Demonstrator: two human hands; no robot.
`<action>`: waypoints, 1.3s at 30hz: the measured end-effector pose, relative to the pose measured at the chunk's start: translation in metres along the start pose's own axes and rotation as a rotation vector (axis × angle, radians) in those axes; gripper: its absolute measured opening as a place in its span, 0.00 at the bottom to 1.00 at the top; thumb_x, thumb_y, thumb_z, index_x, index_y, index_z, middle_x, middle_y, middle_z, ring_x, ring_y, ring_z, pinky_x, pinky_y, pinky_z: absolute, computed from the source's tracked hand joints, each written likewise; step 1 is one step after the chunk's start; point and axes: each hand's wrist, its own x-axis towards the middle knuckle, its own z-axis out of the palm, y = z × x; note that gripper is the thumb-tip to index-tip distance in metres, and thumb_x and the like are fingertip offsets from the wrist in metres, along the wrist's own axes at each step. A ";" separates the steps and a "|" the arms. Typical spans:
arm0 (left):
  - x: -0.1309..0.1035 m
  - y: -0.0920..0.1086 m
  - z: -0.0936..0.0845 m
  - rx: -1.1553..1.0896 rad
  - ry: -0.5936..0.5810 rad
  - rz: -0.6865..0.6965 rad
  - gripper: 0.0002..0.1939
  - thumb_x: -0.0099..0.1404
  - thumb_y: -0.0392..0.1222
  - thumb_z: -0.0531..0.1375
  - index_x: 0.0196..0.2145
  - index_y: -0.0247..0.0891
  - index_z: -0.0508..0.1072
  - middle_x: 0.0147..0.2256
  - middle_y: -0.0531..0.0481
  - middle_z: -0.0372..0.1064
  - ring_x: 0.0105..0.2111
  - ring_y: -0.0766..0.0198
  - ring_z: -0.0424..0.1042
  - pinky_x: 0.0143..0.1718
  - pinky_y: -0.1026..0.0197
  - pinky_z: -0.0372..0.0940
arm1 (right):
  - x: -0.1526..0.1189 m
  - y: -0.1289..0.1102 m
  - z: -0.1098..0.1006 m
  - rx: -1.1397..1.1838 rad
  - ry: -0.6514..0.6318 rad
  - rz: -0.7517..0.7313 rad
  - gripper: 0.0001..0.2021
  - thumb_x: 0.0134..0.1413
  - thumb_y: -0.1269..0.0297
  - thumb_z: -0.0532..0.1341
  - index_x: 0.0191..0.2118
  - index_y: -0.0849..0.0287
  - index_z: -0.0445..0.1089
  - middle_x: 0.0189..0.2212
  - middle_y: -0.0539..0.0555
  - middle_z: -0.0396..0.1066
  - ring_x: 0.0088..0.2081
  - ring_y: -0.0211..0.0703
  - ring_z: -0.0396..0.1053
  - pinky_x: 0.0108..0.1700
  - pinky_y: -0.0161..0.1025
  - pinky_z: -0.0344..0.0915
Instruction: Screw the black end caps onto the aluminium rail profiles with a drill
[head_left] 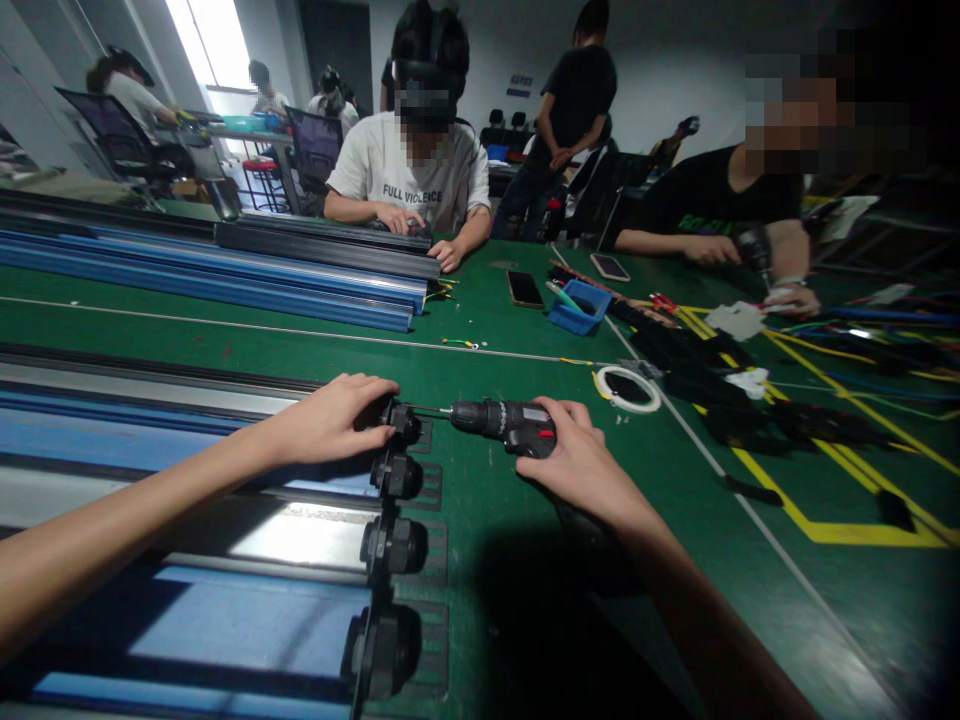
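My right hand (574,445) is wrapped round a black power drill (502,425), which lies level with its long thin bit pointing left. The bit reaches the end cap of the farthest near-side profile, beside a black cable gland (406,422). My left hand (341,418) grips that profile's end, fingers over the top and thumb on the near side. Several blue and silver metal profiles (285,620) lie side by side at the left, each with a black end cap and gland (394,645) facing right. The exact contact of the bit tip is too small to make out.
Across the green table (465,370), more blue profiles (225,275) lie before a person in a white shirt. A phone (525,289), a blue bin (580,306) and a white ring (628,390) stand mid-table. At the right are cables and a person in black holding a drill (752,250).
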 end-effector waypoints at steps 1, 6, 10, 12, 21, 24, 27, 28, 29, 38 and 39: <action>0.000 0.000 0.000 0.001 0.000 0.002 0.28 0.71 0.55 0.56 0.60 0.33 0.65 0.51 0.39 0.70 0.50 0.49 0.69 0.52 0.51 0.63 | 0.000 0.000 0.000 0.003 0.003 -0.004 0.36 0.40 0.58 0.65 0.60 0.50 0.62 0.58 0.57 0.57 0.49 0.57 0.63 0.56 0.53 0.64; -0.001 -0.001 0.001 0.013 0.000 0.003 0.29 0.71 0.56 0.55 0.61 0.33 0.64 0.51 0.39 0.70 0.51 0.49 0.69 0.52 0.51 0.63 | 0.001 0.001 0.001 0.037 0.013 -0.030 0.34 0.41 0.58 0.65 0.59 0.51 0.62 0.57 0.57 0.57 0.51 0.56 0.64 0.57 0.52 0.64; -0.001 -0.002 0.002 0.012 0.000 0.006 0.29 0.72 0.56 0.54 0.61 0.33 0.64 0.52 0.38 0.69 0.51 0.49 0.69 0.53 0.50 0.63 | 0.002 0.000 0.001 0.045 0.015 -0.030 0.34 0.41 0.59 0.65 0.58 0.51 0.63 0.56 0.57 0.57 0.51 0.55 0.65 0.58 0.52 0.64; -0.001 -0.002 0.001 0.012 -0.002 0.006 0.29 0.72 0.56 0.54 0.62 0.33 0.63 0.51 0.38 0.70 0.50 0.49 0.69 0.53 0.50 0.63 | 0.002 -0.001 0.001 0.045 0.017 -0.032 0.34 0.41 0.59 0.65 0.58 0.51 0.63 0.56 0.57 0.58 0.51 0.55 0.65 0.58 0.51 0.64; -0.001 0.000 -0.001 0.011 0.000 0.014 0.30 0.72 0.55 0.54 0.63 0.32 0.63 0.53 0.37 0.69 0.51 0.48 0.69 0.54 0.49 0.63 | 0.002 -0.006 0.000 0.043 0.001 -0.001 0.35 0.40 0.58 0.65 0.59 0.50 0.63 0.57 0.57 0.57 0.51 0.55 0.64 0.58 0.52 0.64; -0.001 0.000 0.000 0.013 -0.001 0.012 0.30 0.72 0.55 0.54 0.63 0.32 0.63 0.53 0.37 0.68 0.52 0.48 0.68 0.54 0.49 0.63 | 0.001 -0.005 0.001 0.020 -0.001 -0.002 0.37 0.41 0.56 0.65 0.61 0.51 0.61 0.58 0.58 0.56 0.52 0.58 0.63 0.58 0.53 0.64; -0.002 -0.001 0.001 0.029 0.002 0.016 0.29 0.72 0.56 0.54 0.62 0.32 0.62 0.53 0.37 0.68 0.51 0.48 0.68 0.54 0.49 0.62 | 0.001 -0.004 0.002 0.006 0.007 -0.017 0.39 0.42 0.55 0.65 0.63 0.52 0.60 0.59 0.59 0.56 0.52 0.60 0.63 0.57 0.55 0.64; -0.002 -0.001 0.002 0.037 0.004 0.017 0.29 0.72 0.56 0.53 0.62 0.33 0.62 0.52 0.37 0.68 0.51 0.48 0.68 0.53 0.49 0.63 | 0.001 -0.003 0.002 0.004 0.014 -0.026 0.39 0.42 0.54 0.65 0.63 0.52 0.60 0.58 0.60 0.56 0.52 0.59 0.63 0.57 0.55 0.64; -0.002 -0.001 0.002 0.044 0.007 0.019 0.29 0.72 0.55 0.53 0.62 0.33 0.62 0.52 0.37 0.69 0.51 0.47 0.68 0.53 0.49 0.63 | 0.001 -0.003 0.001 -0.002 0.021 -0.033 0.38 0.42 0.54 0.65 0.63 0.52 0.60 0.58 0.60 0.56 0.51 0.59 0.64 0.57 0.55 0.64; -0.003 -0.001 0.001 0.033 0.012 0.016 0.28 0.72 0.56 0.54 0.61 0.33 0.64 0.50 0.37 0.69 0.49 0.47 0.69 0.51 0.49 0.63 | -0.002 0.022 -0.007 -0.196 0.023 0.031 0.41 0.46 0.41 0.64 0.65 0.51 0.59 0.58 0.62 0.59 0.53 0.67 0.65 0.52 0.60 0.65; -0.003 -0.001 0.001 0.032 0.015 0.018 0.28 0.72 0.56 0.54 0.61 0.33 0.63 0.50 0.37 0.69 0.50 0.47 0.69 0.51 0.49 0.63 | -0.003 0.024 -0.010 -0.241 0.027 0.027 0.42 0.46 0.37 0.63 0.65 0.52 0.60 0.58 0.63 0.60 0.54 0.70 0.64 0.53 0.62 0.63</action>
